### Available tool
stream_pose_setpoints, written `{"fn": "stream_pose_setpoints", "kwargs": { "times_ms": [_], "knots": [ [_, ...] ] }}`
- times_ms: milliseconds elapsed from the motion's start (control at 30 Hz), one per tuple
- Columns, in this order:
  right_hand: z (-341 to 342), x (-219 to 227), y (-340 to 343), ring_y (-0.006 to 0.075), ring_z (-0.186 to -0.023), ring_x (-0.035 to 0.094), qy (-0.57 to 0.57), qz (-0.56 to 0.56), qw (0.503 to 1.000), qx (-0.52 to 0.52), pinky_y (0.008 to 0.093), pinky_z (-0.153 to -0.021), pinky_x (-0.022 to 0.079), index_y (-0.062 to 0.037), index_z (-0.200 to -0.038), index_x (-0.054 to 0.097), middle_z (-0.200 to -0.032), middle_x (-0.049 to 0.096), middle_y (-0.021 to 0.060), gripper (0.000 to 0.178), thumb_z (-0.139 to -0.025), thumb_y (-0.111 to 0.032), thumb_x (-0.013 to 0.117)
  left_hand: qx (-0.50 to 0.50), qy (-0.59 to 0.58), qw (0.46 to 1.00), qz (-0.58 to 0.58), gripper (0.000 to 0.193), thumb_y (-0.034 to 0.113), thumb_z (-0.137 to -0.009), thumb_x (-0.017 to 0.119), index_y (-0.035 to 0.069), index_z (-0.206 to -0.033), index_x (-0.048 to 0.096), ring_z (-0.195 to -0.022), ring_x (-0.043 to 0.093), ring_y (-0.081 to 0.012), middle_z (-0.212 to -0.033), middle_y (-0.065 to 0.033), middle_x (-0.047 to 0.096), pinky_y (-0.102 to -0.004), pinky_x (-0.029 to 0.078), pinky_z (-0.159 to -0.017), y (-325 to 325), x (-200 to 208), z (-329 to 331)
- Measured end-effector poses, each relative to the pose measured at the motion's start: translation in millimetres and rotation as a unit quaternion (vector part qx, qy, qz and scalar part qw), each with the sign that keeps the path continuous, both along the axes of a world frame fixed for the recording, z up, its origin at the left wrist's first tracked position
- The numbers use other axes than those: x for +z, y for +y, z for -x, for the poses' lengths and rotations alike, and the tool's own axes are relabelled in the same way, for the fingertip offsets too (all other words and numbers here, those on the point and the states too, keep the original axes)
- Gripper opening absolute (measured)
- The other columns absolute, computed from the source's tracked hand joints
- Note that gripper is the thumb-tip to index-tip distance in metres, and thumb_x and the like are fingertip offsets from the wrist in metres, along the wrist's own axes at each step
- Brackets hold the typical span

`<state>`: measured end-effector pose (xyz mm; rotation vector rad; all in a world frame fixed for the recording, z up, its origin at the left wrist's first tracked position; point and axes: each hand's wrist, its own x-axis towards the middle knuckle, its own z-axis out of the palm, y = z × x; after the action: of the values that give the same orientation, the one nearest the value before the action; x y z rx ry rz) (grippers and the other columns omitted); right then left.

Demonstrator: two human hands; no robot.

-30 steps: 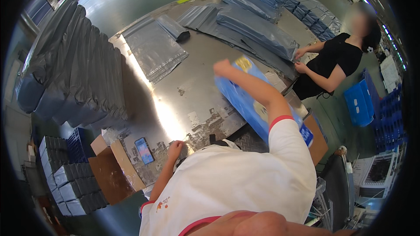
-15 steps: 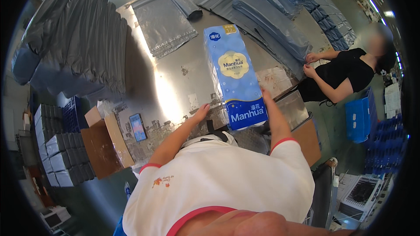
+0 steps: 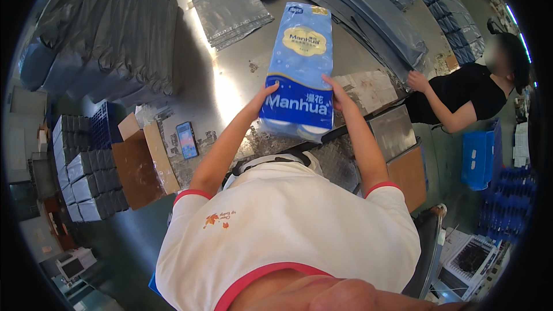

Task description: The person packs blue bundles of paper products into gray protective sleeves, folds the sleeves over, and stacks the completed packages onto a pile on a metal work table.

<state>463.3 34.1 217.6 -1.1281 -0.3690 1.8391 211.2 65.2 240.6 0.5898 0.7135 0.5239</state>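
A long blue plastic pack of toilet paper rolls [image 3: 296, 63] with a yellow label patch lies between my hands over the metal table [image 3: 199, 95]. White rolls show through the clear wrap at its near end. My left hand [image 3: 262, 99] grips its left side, thumb on top. On the opposite side, my right hand [image 3: 339, 93] holds it in the same way; the fingers under the pack are hidden. Beyond the pack lies a flat grey plastic mailing bag [image 3: 227, 8].
A tall stack of grey-wrapped packages [image 3: 109, 34] stands at the left. Near it are a phone [image 3: 186, 140] and an open cardboard box [image 3: 141, 164]. Grey bags [image 3: 374, 20] are piled at the far right, where a co-worker in black [image 3: 461, 95] touches them. Blue crates [image 3: 479, 155] stand beyond.
My left hand, apart from the pack before, now grips its left side. The pack has turned slightly and sits further up in view. The co-worker's arm has shifted.
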Motion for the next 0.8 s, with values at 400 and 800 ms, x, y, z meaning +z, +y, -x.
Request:
{"fn": "stream_pose_setpoints", "kwargs": {
  "times_ms": [400,800],
  "knots": [
    [50.8,17.0,41.3,0.0236,-0.074,0.059,0.127,-0.06,0.99,-0.013,0.0328,-0.066,0.05,0.0017,-0.106,0.043,-0.091,0.056,0.0163,0.046,-0.073,-0.03,0.054,0.159,0.282,0.902,-0.285,0.09,0.025,-0.065,0.066,-0.003,-0.127,0.007,-0.107,0.038,-0.0239,-0.119,-0.021,0.032,-0.0305,0.033,-0.089,-9.6,51.1,32.3],
    [80.5,-113.0,78.4,0.0163,-0.096,0.047,-0.242,-0.052,0.94,0.234,0.0261,-0.082,0.036,-0.0027,-0.114,0.041,-0.105,0.051,0.0091,0.055,-0.077,-0.042,0.05,0.105,0.204,0.968,-0.105,0.062,0.038,-0.076,0.052,0.003,-0.123,0.03,-0.11,0.035,-0.0189,-0.118,-0.0106,0.041,-0.0296,0.022,-0.095,-32.1,-78.8,89.8]
  ]
}}
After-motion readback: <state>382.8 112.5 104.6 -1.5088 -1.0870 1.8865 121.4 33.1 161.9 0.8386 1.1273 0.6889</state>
